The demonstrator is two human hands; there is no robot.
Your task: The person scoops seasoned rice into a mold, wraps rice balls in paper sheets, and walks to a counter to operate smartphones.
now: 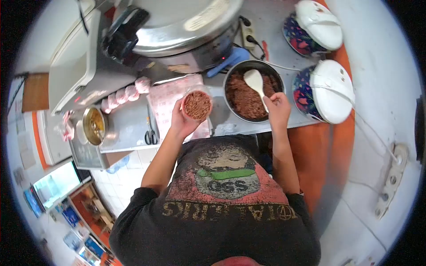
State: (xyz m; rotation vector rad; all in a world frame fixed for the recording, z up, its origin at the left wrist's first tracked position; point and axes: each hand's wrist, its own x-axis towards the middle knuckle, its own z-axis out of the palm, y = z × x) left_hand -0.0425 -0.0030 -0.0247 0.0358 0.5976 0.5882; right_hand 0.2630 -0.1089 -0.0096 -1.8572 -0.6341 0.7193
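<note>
My left hand [183, 122] is wrapped round a small red-rimmed cup of brown rice [197, 105], held over a stack of pink-and-white printed paper [166, 101]. In my right hand [278, 108] is the handle of a white rice paddle [254, 81]. The paddle's head lies on the reddish-brown rice [242, 99] inside a round dark pot [227, 88] on the counter. Several wrapped pink-and-white bundles [126, 94] stand in a row to the left of the paper. Black-handled scissors [151, 136] lie beside the paper.
A large lidded metal cooker [191, 37] stands behind the paper. Two white-lidded rice cookers [330, 91] are at the right, with cords and a power strip [247, 33] nearby. A metal bowl [94, 126] sits at the left. A blue object [228, 61] lies behind the pot.
</note>
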